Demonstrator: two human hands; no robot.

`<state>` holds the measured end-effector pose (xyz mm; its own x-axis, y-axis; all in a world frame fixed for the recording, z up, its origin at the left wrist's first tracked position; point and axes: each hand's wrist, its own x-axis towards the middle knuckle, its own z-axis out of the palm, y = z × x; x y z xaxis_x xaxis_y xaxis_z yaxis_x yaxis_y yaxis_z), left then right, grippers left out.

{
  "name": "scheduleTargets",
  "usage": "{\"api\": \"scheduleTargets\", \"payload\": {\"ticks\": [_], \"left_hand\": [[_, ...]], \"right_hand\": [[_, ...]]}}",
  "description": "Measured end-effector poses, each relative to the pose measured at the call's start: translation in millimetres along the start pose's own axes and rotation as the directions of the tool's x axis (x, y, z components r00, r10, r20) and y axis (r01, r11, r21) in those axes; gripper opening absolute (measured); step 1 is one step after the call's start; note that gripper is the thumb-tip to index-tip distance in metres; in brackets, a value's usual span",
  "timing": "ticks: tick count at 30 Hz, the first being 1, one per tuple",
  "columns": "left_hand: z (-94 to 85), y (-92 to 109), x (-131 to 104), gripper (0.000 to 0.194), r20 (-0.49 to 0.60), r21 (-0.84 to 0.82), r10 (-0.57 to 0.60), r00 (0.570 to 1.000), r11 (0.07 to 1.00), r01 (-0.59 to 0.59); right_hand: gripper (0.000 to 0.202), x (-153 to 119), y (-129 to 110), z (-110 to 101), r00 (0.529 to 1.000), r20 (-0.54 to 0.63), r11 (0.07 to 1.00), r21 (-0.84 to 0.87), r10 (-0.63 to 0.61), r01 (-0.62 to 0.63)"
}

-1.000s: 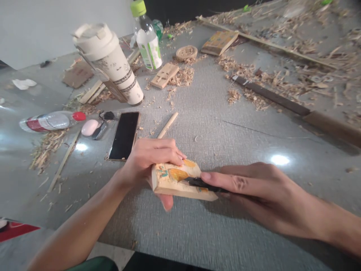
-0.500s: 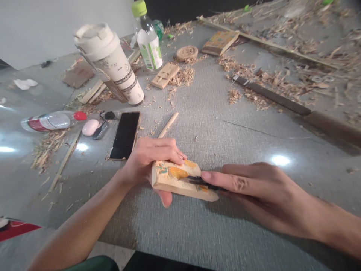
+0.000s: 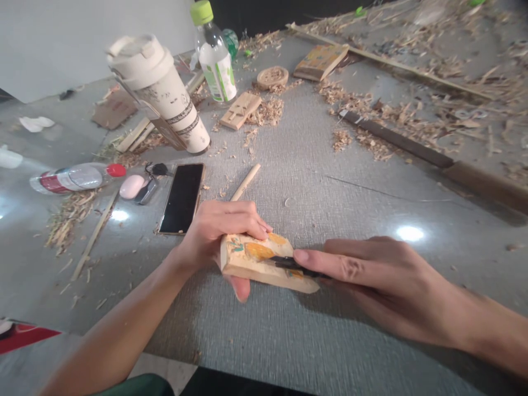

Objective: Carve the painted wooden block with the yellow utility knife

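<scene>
My left hand (image 3: 218, 228) grips a small painted wooden block (image 3: 258, 264) from behind, thumb under its front edge, tilting it up off the grey mat (image 3: 313, 181). The block's top face carries orange and teal paint. My right hand (image 3: 371, 275) holds a dark carving knife (image 3: 289, 265) with the forefinger laid along it. The blade tip rests on the block's top face near the orange patch.
A black phone (image 3: 181, 197) and a wooden pencil (image 3: 245, 182) lie just beyond my left hand. A cream tumbler (image 3: 165, 93), a green-capped bottle (image 3: 214, 55), a lying red-capped bottle (image 3: 74, 177), other carved blocks (image 3: 241, 110) and wood shavings (image 3: 363, 118) cover the far table.
The block has tipped slightly and shifted a little left in my left hand. The knife tip stays on its top face; otherwise the hands barely moved.
</scene>
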<state>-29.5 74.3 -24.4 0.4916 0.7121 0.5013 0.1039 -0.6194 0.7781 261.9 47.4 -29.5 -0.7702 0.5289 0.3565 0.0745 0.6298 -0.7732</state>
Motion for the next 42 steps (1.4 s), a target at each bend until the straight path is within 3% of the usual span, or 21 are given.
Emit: {"api": "scheduleTargets", "payload": {"ticks": [24,31,38,42], "left_hand": [[0.2,0,0,0.070,0.014,0.024,0.010,1.000,1.000,-0.010],[0.3,0,1,0.065,0.014,0.020,-0.001,1.000,1.000,0.001],[2.0,-1,-2,0.065,-0.014,0.021,0.003,1.000,1.000,-0.002],[2.5,-2,-3,0.064,0.011,0.025,0.028,1.000,0.999,-0.028]], "right_hand": [[0.066,0,2,2,1.000,-0.006,0.998,-0.057,0.007,-0.007],[0.068,-1,1,-2,0.998,0.046,0.997,-0.073,0.033,-0.030],[0.070,1,-10,4,0.988,0.080,0.982,0.126,0.133,-0.142],[0.063,7,-17,-3,0.958,0.126,0.922,0.263,0.259,-0.284]]}}
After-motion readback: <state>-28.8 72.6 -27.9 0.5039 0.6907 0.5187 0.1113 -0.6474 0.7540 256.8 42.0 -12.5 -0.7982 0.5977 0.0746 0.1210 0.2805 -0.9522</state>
